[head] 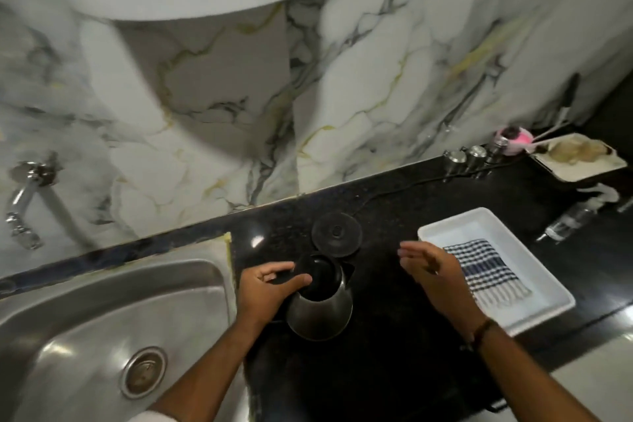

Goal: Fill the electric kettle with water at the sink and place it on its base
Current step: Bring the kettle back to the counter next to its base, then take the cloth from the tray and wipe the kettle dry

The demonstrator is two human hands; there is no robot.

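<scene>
Nearest the camera, the left hand [265, 288] grips the electric kettle [320, 305] at its handle side, fingers [274, 272] curled shut around the handle and thumb across the rim. The kettle stands or hovers low over the black counter [394, 353], lid open, between the steel sink [102, 312] and the white tray [534, 315] with its checked cloth [486, 272]. Whether it holds water cannot be told. The right hand [435, 271] floats beside it, fingers spread and holding nothing. Just beyond the kettle lies the round base [337, 233], its cord running back along the counter; further left, the tap [25, 202] juts from the marble wall. If filling is next, it is best to swing the kettle level across to the tap, keeping the lid clear of the spout. If seating is next, centre it squarely over the base's middle connector and lower it straight.
</scene>
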